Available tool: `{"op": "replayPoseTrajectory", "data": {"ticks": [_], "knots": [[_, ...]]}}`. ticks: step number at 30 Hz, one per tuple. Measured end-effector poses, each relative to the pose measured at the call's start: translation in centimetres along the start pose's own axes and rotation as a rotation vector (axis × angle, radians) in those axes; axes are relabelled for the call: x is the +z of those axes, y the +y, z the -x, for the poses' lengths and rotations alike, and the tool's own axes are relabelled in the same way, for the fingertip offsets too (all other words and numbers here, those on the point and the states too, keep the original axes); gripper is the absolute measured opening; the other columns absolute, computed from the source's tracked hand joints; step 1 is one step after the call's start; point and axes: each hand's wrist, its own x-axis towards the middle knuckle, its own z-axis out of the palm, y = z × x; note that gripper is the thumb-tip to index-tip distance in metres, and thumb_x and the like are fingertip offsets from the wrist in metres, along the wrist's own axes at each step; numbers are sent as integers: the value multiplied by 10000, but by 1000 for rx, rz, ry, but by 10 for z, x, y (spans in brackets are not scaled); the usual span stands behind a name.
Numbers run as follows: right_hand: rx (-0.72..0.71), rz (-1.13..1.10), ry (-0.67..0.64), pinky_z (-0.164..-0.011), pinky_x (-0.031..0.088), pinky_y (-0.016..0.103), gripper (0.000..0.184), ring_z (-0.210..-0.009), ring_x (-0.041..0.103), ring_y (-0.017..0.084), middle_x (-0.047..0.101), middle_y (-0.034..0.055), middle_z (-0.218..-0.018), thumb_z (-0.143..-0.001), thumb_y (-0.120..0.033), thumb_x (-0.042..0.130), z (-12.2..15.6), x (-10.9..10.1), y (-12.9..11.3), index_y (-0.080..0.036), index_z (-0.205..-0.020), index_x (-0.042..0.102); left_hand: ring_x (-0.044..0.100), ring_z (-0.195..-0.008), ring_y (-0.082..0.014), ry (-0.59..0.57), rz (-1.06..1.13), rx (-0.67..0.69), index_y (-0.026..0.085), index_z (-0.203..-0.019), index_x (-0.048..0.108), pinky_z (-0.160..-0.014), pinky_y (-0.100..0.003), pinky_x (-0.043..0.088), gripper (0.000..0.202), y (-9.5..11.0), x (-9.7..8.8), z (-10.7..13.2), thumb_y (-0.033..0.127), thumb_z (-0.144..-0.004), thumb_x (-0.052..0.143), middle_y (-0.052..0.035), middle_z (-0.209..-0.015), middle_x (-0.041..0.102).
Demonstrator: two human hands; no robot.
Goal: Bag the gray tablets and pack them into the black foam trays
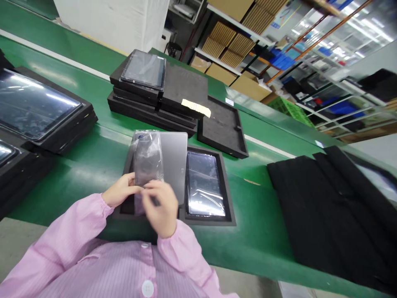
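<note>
I take the grey tablet (174, 165) as my clock's centre: it tilts back uppermost over one half of an open black foam tray (223, 182) on the green worktop (248, 240). Crinkled clear film (149, 161) covers its 9 o'clock side, a small round lens showing near 11.

At 8 o'clock I have the left hand (122, 191) with its grip closed on the tablet's film-covered edge, thumb in front. The right hand (163, 209) is at 7, fingers bent at the film's lower part; it is motion-blurred, so I cannot tell whether its grip pinches anything.

The tray's other half, toward 4 o'clock, carries a dark-screened tablet (205, 182), face up. At 11 I see a stack of black foam trays (133, 107) topped by a glossy tablet (144, 70), with a yellow strip (196, 108) at 1 and a shallow tray (221, 128) at 2. Black slabs (310, 198) lie well apart at 3; a large tablet (37, 107) rests on foam near 10.
</note>
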Motion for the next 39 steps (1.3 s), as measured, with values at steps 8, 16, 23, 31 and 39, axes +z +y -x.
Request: {"op": "replayPoseTrajectory", "data": {"ticks": [8,16,23,31,39], "knots": [[-175,-629,-636,-889,564,173,178,-858,726,99,781,26,-896,-920,-278,612,25,24,-23,-206,-761,650,712,-905,-231,-41,5,-28,151,-1013,684,-843,-338,541,394,8,1,3,195,-642,810,-63,-960,767],[115,-421,-103,-813,594,292,76,-845,724,158,765,32,-873,-873,-197,671,-19,-51,-11,-224,-803,690,705,-763,-182,86,145,-108,191,-970,690,-696,-253,559,404,6,-10,5,184,-592,834,6,-839,753],[550,-284,387,-863,578,367,366,-916,724,203,756,71,-1050,-850,-356,697,4,-92,47,-221,-1189,681,725,-776,-219,116,185,-163,165,-1001,687,-630,-257,578,507,10,-8,5,274,-550,891,-66,-929,772],[794,-338,59,-752,544,333,290,-825,678,219,751,33,-901,-806,-393,690,19,-83,53,-178,-995,738,647,-1175,-292,-85,-97,-103,168,-1289,613,-1032,-410,521,586,-2,-5,0,420,-783,769,-124,-1285,680],[438,354,168,-788,603,325,334,-883,754,222,767,87,-1075,-931,-243,514,4,-97,-1,-178,-1225,658,500,-1360,-301,-32,-33,-68,207,-1466,443,-1145,-473,400,694,1,3,2,442,-859,681,-136,-1476,525]]}}
